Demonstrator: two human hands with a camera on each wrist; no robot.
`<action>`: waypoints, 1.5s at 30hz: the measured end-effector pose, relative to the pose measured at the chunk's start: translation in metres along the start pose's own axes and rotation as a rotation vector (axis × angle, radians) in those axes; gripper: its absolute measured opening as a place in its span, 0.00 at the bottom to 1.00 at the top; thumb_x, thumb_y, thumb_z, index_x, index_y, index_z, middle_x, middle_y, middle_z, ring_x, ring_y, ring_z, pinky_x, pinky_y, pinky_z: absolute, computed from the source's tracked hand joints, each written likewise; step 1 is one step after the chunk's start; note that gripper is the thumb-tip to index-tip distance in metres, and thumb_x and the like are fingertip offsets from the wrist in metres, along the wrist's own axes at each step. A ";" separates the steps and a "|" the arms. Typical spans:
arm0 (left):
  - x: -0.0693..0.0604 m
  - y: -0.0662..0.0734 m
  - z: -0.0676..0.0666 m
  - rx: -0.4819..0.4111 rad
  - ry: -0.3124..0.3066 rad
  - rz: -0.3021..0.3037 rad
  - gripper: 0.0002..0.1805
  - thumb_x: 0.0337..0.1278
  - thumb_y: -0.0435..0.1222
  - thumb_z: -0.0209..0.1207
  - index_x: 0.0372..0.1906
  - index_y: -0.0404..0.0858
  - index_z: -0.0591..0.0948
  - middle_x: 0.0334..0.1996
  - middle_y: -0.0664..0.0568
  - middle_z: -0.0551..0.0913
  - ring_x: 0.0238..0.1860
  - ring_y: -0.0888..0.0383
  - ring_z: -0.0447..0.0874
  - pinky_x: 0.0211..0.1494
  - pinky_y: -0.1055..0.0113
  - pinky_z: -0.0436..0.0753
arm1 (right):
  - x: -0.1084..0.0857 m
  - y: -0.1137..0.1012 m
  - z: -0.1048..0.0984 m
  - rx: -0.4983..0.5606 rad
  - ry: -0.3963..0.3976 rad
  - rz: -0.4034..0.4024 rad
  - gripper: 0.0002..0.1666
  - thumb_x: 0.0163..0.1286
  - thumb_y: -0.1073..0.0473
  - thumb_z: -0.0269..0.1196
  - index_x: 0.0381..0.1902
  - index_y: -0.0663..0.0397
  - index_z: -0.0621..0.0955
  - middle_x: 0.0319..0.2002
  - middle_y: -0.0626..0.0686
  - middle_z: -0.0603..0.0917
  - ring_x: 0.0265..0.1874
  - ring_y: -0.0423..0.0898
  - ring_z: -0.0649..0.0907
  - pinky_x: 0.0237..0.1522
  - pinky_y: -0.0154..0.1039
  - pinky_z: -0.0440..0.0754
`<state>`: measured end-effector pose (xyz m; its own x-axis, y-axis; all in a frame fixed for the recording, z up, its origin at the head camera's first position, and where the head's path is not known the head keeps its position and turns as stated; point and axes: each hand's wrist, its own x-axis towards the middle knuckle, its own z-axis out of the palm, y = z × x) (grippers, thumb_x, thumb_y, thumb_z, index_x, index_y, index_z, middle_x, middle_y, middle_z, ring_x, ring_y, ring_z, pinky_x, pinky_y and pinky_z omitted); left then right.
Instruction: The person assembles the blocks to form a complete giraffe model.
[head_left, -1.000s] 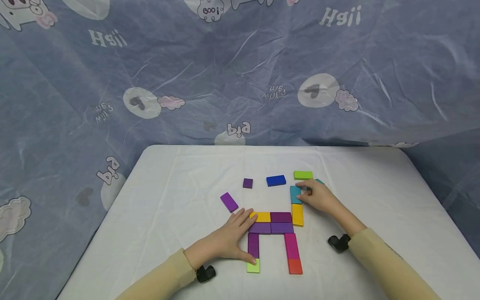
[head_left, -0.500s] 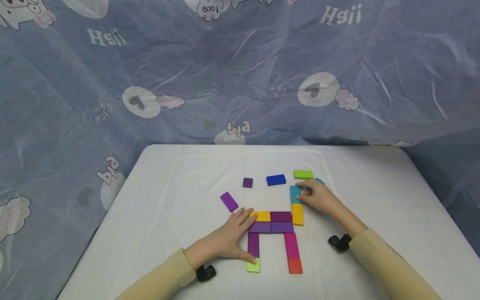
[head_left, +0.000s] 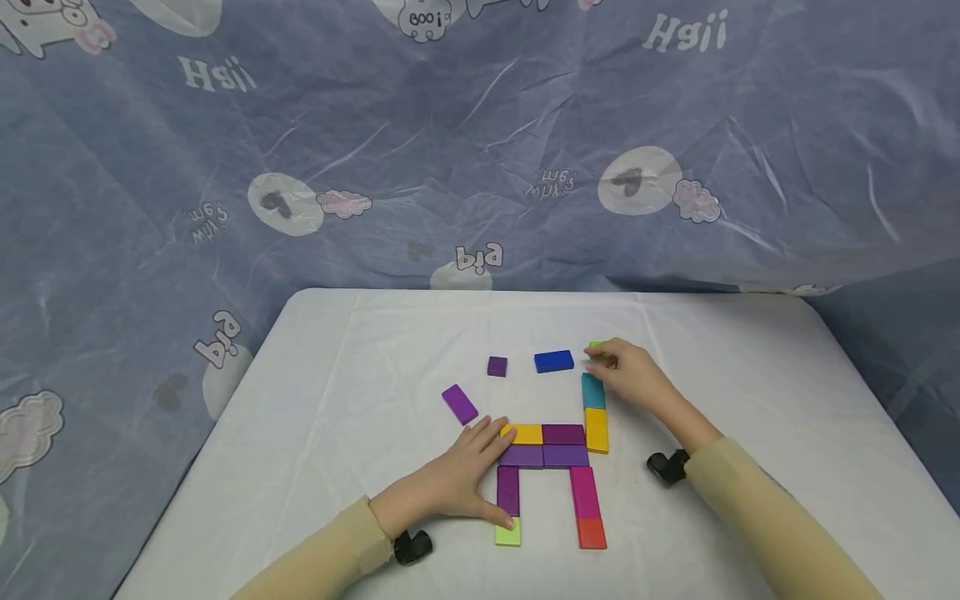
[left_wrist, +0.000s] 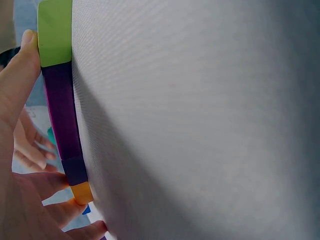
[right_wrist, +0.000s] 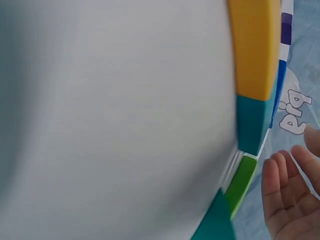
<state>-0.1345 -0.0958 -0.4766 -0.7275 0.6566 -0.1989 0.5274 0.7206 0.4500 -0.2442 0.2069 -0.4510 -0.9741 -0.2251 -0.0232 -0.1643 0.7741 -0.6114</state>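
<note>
On the table, flat blocks form a shape with a horizontal body and two legs. My left hand [head_left: 457, 479] lies spread at its left side, the thumb touching a lime block [head_left: 508, 536] and the fingertips at a yellow block [head_left: 528, 433]. Up the right side, a teal block [head_left: 593, 390] stands end to end with another yellow block [head_left: 597, 431]. My right hand [head_left: 632, 373] hovers just beyond the teal block, fingers relaxed with nothing visible between them. It partly covers a green block [right_wrist: 242, 180], which lies on the table in the right wrist view.
Loose pieces lie behind the shape: a blue block [head_left: 553, 361], a small dark purple block [head_left: 497, 367] and a tilted purple block [head_left: 460, 404]. Another teal block [right_wrist: 215, 222] shows in the right wrist view. A patterned blue sheet [head_left: 480, 150] hangs behind the table.
My right hand has let go of the teal block and moved slightly away, toward the green block. The teal block stays against the yellow one. My left hand has not moved.
</note>
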 end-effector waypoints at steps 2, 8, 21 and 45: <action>0.001 0.000 0.000 0.000 0.000 0.002 0.65 0.38 0.65 0.71 0.79 0.43 0.52 0.80 0.48 0.45 0.80 0.44 0.40 0.79 0.43 0.49 | 0.005 -0.005 0.002 0.000 0.005 -0.022 0.20 0.70 0.59 0.62 0.57 0.60 0.81 0.54 0.61 0.82 0.44 0.54 0.80 0.49 0.49 0.84; 0.001 -0.001 0.001 -0.013 -0.016 -0.002 0.65 0.38 0.65 0.70 0.79 0.44 0.51 0.80 0.49 0.44 0.80 0.45 0.39 0.79 0.42 0.49 | 0.023 -0.012 0.010 -0.024 -0.058 -0.042 0.21 0.69 0.59 0.63 0.58 0.61 0.81 0.55 0.62 0.81 0.52 0.59 0.80 0.56 0.54 0.81; 0.003 0.000 0.001 0.004 -0.020 0.004 0.65 0.38 0.66 0.70 0.79 0.45 0.51 0.80 0.49 0.44 0.80 0.45 0.39 0.79 0.42 0.50 | 0.041 -0.014 0.018 -0.131 -0.154 -0.077 0.26 0.68 0.57 0.66 0.61 0.60 0.79 0.58 0.63 0.80 0.54 0.58 0.79 0.60 0.56 0.77; 0.001 -0.002 0.000 -0.018 0.000 0.032 0.65 0.39 0.64 0.71 0.79 0.42 0.51 0.80 0.46 0.45 0.80 0.41 0.40 0.78 0.40 0.49 | 0.046 0.000 0.007 -0.184 -0.041 0.135 0.31 0.67 0.52 0.67 0.61 0.66 0.76 0.48 0.66 0.81 0.42 0.57 0.79 0.48 0.50 0.81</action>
<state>-0.1359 -0.0966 -0.4772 -0.7104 0.6792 -0.1844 0.5423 0.6952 0.4717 -0.2880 0.1926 -0.4575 -0.9826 -0.1333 -0.1292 -0.0624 0.8927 -0.4463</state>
